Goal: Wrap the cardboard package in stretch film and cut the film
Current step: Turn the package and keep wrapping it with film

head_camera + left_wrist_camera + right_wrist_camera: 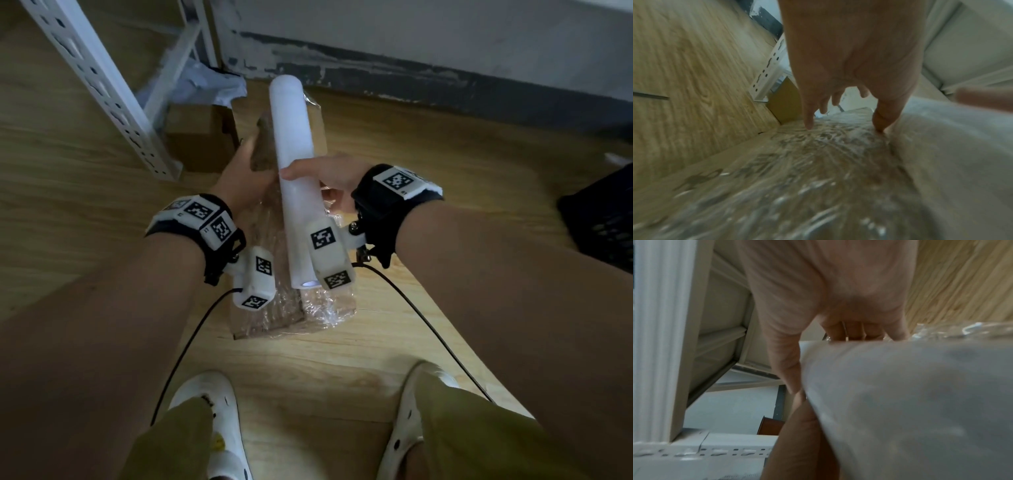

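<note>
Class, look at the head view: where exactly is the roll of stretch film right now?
The roll of stretch film lies lengthwise over the film-covered cardboard package at centre, gripped by the right hand, with the left hand beside it.

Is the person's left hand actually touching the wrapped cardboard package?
Touching. In the left wrist view, the left hand plants a fingertip and thumb tip on the film-covered cardboard package, with no gap beneath them.

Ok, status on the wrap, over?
Right hand grips film roll. Left hand steadies the film-covered package. Film uncut. Shelf post close left.
</note>
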A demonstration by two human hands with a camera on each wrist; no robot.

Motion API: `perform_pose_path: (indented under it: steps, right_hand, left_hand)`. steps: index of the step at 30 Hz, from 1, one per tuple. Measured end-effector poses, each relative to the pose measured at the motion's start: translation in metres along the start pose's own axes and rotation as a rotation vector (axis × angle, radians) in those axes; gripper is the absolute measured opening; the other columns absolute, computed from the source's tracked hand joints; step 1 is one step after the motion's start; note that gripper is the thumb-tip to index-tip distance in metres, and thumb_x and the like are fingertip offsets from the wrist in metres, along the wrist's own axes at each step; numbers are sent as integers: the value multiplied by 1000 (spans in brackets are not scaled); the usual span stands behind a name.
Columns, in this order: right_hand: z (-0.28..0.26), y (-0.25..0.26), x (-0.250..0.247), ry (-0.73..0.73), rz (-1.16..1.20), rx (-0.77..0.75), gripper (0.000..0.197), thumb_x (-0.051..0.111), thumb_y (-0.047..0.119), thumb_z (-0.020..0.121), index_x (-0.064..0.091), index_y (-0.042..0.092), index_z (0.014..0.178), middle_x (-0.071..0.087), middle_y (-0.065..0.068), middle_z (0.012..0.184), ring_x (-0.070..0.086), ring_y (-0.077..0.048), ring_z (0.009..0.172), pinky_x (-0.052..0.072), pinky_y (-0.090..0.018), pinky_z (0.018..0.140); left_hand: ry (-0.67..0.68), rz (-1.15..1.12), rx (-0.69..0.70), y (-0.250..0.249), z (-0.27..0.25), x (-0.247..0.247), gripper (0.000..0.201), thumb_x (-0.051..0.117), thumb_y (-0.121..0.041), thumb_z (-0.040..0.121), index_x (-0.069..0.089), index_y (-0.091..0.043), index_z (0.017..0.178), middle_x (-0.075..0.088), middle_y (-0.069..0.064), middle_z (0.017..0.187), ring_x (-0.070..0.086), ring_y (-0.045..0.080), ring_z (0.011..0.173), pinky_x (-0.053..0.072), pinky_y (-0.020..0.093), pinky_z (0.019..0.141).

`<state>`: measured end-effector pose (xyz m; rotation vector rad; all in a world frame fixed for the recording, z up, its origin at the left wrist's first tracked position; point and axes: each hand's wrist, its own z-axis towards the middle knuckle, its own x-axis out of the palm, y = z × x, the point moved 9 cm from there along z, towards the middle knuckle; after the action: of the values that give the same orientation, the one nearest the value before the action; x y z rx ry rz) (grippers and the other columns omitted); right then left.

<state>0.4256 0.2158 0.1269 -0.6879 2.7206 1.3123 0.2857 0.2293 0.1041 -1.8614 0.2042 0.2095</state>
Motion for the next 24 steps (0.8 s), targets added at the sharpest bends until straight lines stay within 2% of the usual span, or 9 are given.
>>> perform_pose_path:
  steps: [2, 3, 5, 7, 9, 13, 18, 21, 24]
  right_hand:
    - [-1, -2, -2, -38, 17, -3, 59, 84, 32, 61, 66, 6, 111, 69, -14, 114, 65, -24, 88, 52, -41, 90]
    - [0, -2, -3, -55, 22, -4, 61, 84, 34, 57, 66, 7, 109, 69, -14, 114, 64, -24, 88, 51, -42, 91]
    - [1, -5, -4, -72, 47, 9, 70, 84, 36, 44, 68, 7, 105, 70, -13, 112, 62, -25, 86, 50, -44, 93]
    - [1, -10, -5, -68, 76, 35, 61, 83, 34, 44, 68, 8, 97, 71, -12, 101, 59, -25, 85, 50, -43, 91]
    - [2, -16, -7, -55, 104, 67, 43, 82, 27, 56, 66, 9, 92, 67, -11, 96, 58, -25, 86, 45, -50, 100]
    - [3, -28, -7, -13, 147, 128, 41, 80, 26, 56, 60, 10, 89, 65, -9, 107, 60, -23, 98, 41, -55, 103]
    - [5, -34, -10, 1, 115, 150, 35, 78, 31, 65, 59, 13, 88, 58, -8, 95, 53, -22, 88, 41, -47, 103]
    - [1, -30, -14, 3, 98, 152, 24, 77, 28, 72, 59, 14, 81, 60, -4, 83, 50, -20, 87, 43, -35, 98]
    - [0, -24, -16, 8, 32, 132, 28, 79, 29, 68, 63, 14, 86, 65, -2, 81, 54, -20, 86, 42, -35, 100]
  left_hand:
    - [50, 36, -11, 1, 3, 3, 90, 74, -35, 71, 26, -33, 147, 47, -5, 139, 55, 13, 116, 52, 37, 90]
    - [80, 38, -58, 8, 4, 8, 76, 69, -34, 76, 33, -37, 142, 52, -2, 135, 59, 16, 110, 55, 36, 83]
    - [135, 14, -143, 17, 2, 20, 21, 52, -29, 93, 54, -26, 114, 66, 4, 97, 62, 17, 77, 53, 22, 57]
    - [148, -3, -252, 25, -8, 33, 28, 37, -29, 100, 59, -11, 99, 55, 2, 67, 52, 11, 51, 40, 14, 39]
    - [120, -5, -277, 29, -11, 37, 38, 38, -32, 99, 56, -6, 118, 58, 3, 75, 52, 11, 55, 40, 16, 43]
    - [129, -48, -291, 26, -14, 37, 54, 47, -41, 93, 45, -11, 138, 57, 17, 129, 63, 26, 94, 50, 24, 62]
    - [138, -17, -278, 23, -15, 39, 45, 47, -36, 95, 49, -10, 131, 63, 12, 97, 58, 16, 71, 40, 15, 42]
    - [113, -33, -332, 26, -16, 32, 39, 47, -36, 94, 51, -15, 127, 52, 4, 77, 46, 13, 60, 36, 22, 50]
    - [124, -57, -357, 25, -19, 28, 34, 52, -38, 91, 50, -21, 119, 51, 4, 81, 50, 14, 67, 35, 23, 54]
